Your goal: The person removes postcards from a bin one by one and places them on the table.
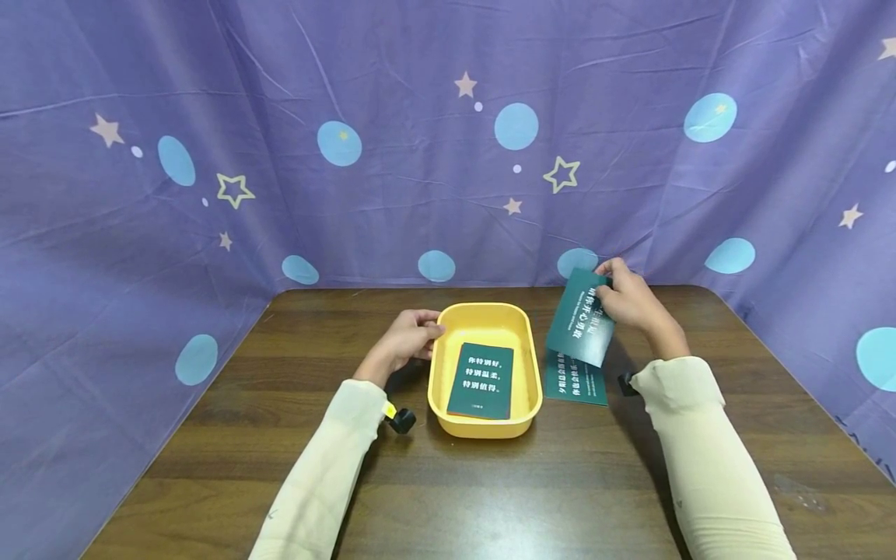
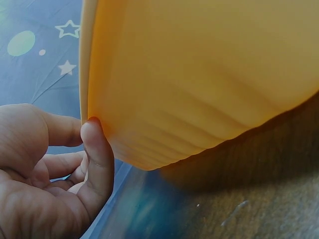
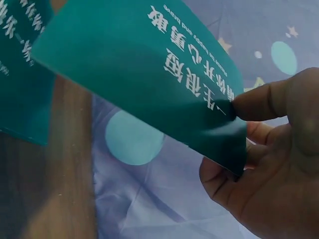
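A yellow plastic basin (image 1: pixel 519 330) stands on the table, with a small stack of green cards (image 1: pixel 481 383) printed with white characters lying inside. My left hand (image 1: pixel 408 340) pinches the basin's left rim between thumb and forefinger, as the left wrist view also shows. To the right of the basin, my right hand (image 1: pixel 628 297) pinches one green card (image 3: pixel 144 64) at its far end, and the card tilts up in the air. Under its near edge in the head view, another green card (image 1: pixel 577 385) lies on the table, partly covered by the held one.
The brown wooden table (image 1: pixel 315 467) ends at a purple curtain (image 1: pixel 392 93) patterned with stars and blue circles. Black wrist cameras sit at both cuffs, the left one (image 1: pixel 402 421) beside the basin. A shiny transparent patch (image 1: pixel 798 491) lies on the table at right.
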Demonstrator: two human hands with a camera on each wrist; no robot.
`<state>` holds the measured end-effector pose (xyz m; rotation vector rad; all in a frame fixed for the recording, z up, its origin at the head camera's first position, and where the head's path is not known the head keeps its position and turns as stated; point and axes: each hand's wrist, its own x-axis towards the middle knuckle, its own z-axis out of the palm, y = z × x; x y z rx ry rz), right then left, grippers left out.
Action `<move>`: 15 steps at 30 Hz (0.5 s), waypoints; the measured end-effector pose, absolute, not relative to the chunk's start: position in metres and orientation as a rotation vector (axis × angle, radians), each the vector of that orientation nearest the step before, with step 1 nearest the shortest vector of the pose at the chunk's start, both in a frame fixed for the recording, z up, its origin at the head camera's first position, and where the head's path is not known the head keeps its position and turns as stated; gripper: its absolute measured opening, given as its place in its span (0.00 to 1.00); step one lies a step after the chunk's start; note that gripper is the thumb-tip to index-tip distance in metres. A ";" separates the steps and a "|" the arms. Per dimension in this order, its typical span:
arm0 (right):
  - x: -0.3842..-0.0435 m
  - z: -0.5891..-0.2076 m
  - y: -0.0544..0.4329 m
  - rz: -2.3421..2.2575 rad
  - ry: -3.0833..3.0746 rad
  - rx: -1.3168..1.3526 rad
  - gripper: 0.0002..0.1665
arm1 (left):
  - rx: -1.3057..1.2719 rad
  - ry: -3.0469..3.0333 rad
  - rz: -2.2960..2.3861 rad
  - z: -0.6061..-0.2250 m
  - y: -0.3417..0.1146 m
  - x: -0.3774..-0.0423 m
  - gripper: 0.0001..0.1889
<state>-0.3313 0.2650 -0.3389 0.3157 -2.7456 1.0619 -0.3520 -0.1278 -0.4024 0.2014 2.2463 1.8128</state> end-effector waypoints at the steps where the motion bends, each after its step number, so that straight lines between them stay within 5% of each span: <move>1: -0.332 -0.341 0.265 1.055 -2.767 0.324 0.20 | 0.201 2.246 1.812 -0.403 -0.128 -0.352 0.21; 15: -0.339 -0.366 0.261 1.033 -3.029 0.500 0.13 | 0.178 2.246 1.807 -0.403 -0.129 -0.353 0.21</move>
